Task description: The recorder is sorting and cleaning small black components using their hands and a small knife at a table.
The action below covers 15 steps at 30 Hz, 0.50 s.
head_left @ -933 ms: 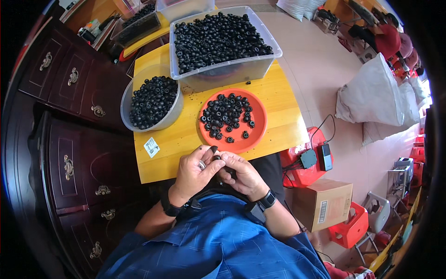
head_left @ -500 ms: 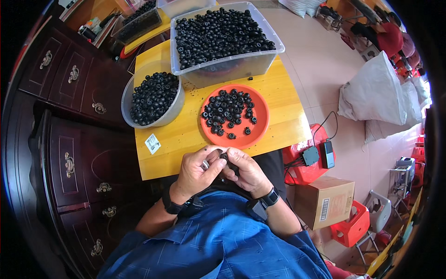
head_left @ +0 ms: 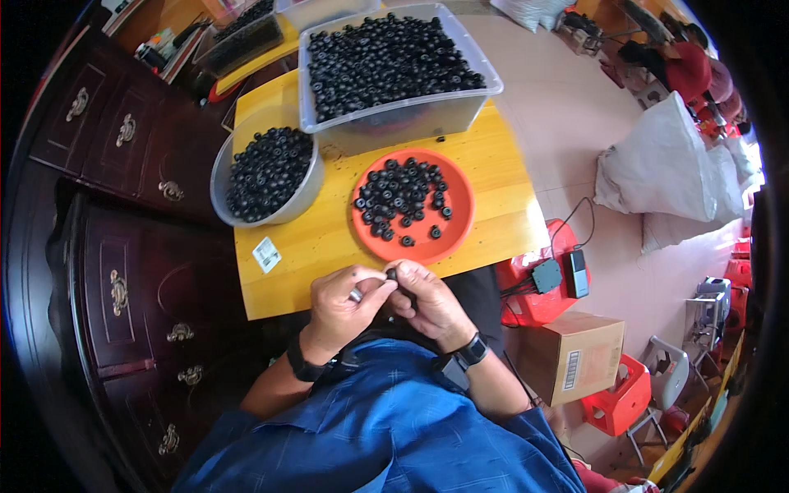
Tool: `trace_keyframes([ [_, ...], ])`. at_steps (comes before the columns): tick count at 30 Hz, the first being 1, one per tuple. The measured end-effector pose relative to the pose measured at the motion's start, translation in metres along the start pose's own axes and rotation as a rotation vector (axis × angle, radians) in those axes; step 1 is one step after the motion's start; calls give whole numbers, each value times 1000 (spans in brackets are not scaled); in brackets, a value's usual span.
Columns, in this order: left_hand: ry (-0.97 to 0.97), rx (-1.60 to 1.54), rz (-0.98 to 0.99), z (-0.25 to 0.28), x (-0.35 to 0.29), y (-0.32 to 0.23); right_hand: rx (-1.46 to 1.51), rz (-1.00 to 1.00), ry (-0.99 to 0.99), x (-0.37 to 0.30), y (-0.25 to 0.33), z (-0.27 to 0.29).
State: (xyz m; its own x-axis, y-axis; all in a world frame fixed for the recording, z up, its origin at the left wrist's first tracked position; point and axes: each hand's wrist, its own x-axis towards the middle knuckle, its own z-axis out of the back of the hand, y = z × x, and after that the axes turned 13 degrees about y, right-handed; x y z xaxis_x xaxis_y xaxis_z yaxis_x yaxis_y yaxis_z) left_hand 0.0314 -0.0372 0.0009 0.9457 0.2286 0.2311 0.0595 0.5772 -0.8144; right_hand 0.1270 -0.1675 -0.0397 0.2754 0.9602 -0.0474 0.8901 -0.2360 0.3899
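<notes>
My left hand [head_left: 339, 302] and my right hand [head_left: 436, 306] meet in front of my body, just off the table's near edge. Pinched between their fingertips is a small black round part [head_left: 391, 274], mostly covered by fingers. Both hands are closed. A silvery bit [head_left: 356, 294] shows at my left fingers; whether it is a ring or a small tool, I cannot tell. Directly beyond my hands, an orange plate [head_left: 462, 234] holds loose black ring-like parts [head_left: 399, 191].
A round clear tub [head_left: 309, 197] and a big clear bin [head_left: 411, 123], both full of black parts, stand on the yellow table [head_left: 501, 189]. Dark drawers [head_left: 123, 287] flank my left. Rightward are a red stool [head_left: 538, 308] with devices, a cardboard box [head_left: 583, 353] and white sacks [head_left: 657, 164].
My fingers have shifted around the black part, which now sits higher between the fingertips and is more covered. The whole view has slid slightly.
</notes>
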Motion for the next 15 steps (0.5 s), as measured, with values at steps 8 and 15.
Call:
trace_keyframes([
  [8,215,-1,119,17,8,-2,46,14,-1,-2,3,1],
  [15,219,118,81,17,12,-2,87,-42,65,-1,2,5],
])
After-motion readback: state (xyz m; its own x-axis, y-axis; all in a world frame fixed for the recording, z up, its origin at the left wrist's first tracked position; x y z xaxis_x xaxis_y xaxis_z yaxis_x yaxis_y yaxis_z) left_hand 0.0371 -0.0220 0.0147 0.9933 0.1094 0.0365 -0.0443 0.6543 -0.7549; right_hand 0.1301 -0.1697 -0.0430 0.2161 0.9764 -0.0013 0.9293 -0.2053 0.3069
